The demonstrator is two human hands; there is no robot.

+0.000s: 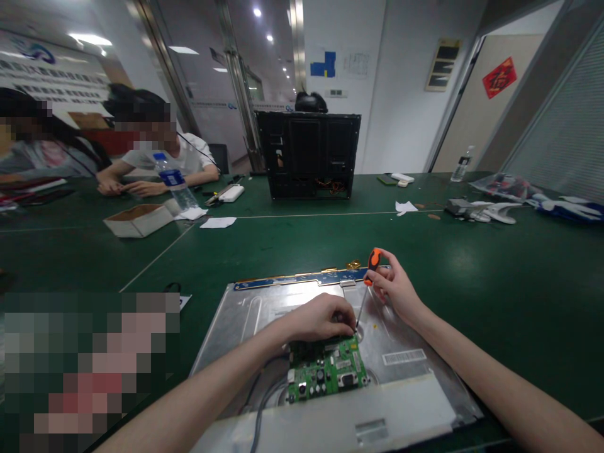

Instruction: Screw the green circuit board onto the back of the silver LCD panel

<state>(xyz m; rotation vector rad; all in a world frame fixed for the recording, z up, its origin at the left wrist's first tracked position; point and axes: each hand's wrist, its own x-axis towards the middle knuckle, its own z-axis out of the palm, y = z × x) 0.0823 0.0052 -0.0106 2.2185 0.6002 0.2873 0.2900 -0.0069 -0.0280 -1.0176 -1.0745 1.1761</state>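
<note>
My right hand (391, 283) grips a screwdriver (374, 259) with an orange and black handle, its thin shaft slanting down to the upper right corner of a green circuit board (325, 367). My left hand (325, 316) lies over the board's upper edge. Its thumb and fingers are pinched close to the screwdriver tip, and what they hold, if anything, is hidden. The board sits on the metal back of a flat display panel (401, 333). Along the panel's far edge runs a narrow blue circuit strip (297, 279). A grey cable (265, 402) trails beside the board.
Across the green table (283, 242) stands a black monitor housing (311, 157). A small open box (139, 221) and a tilted water bottle (174, 181) are at left. Gloves (486, 211) and another bottle (463, 165) lie toward the right. Two people sit at the far left.
</note>
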